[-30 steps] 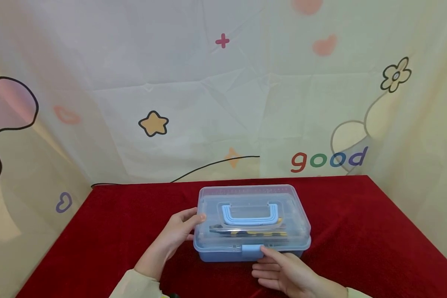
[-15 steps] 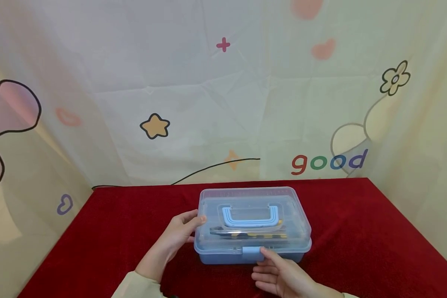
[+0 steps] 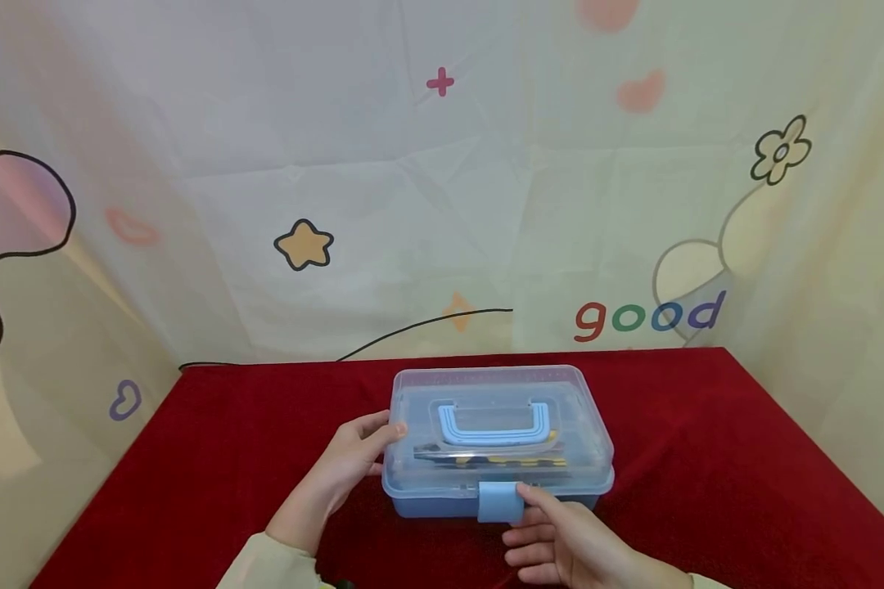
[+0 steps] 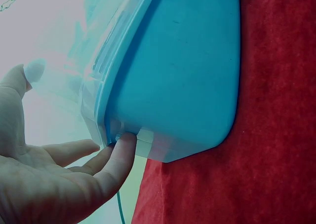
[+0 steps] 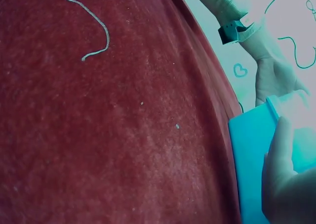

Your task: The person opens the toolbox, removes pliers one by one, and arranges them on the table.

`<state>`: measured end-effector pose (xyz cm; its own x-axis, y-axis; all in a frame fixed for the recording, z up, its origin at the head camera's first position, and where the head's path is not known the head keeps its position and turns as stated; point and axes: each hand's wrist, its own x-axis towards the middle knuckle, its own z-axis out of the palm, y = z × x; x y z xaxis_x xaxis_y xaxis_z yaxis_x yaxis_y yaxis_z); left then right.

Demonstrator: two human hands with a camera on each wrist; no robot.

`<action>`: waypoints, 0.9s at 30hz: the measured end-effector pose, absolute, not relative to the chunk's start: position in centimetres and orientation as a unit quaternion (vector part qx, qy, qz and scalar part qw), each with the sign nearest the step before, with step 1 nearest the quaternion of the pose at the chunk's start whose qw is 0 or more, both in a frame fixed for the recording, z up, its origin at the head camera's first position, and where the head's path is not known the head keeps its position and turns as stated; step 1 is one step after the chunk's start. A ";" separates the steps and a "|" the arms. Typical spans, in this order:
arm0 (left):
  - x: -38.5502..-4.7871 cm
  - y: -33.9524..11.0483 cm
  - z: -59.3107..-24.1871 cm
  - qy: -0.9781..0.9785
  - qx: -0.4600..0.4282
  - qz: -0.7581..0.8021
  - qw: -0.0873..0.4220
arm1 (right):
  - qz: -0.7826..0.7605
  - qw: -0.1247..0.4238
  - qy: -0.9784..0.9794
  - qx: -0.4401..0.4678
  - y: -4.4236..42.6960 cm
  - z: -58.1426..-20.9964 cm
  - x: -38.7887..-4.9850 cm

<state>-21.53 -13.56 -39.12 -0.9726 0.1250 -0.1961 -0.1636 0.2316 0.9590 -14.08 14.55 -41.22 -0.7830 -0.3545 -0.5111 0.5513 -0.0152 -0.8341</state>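
A blue box with a clear lid (image 3: 497,442) sits on the red cloth, its lid down over dark and yellow items seen dimly inside. The left hand (image 3: 354,458) holds the box's left end, thumb on the lid's edge; in the left wrist view its fingers (image 4: 123,157) touch the side under the rim. The right hand (image 3: 570,536) has its thumb and a finger on the right edge of the light-blue latch (image 3: 500,501), which tilts outward from the front. Its other fingers are loosely bent below.
Red cloth (image 3: 228,458) covers the table. A pale printed curtain (image 3: 383,204) hangs behind and at both sides. On the cloth in the right wrist view lies a light string (image 5: 101,28).
The latch has swung outward and now hangs lower and larger in view, with the right hand at its edge. The left hand still holds the box's left end.
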 end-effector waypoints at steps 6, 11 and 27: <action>-21.4 -13.6 -39.2 0.776 -0.015 0.618 0.124 | -0.707 0.327 0.622 0.078 14.9 -41.7 -14.1; -21.3 -13.4 -39.4 0.778 -0.014 0.615 0.125 | -0.713 0.322 0.617 0.080 15.3 -42.2 -14.0; -21.5 -13.6 -39.1 0.773 -0.012 0.624 0.112 | -0.682 0.339 0.647 0.048 16.2 -42.7 -14.4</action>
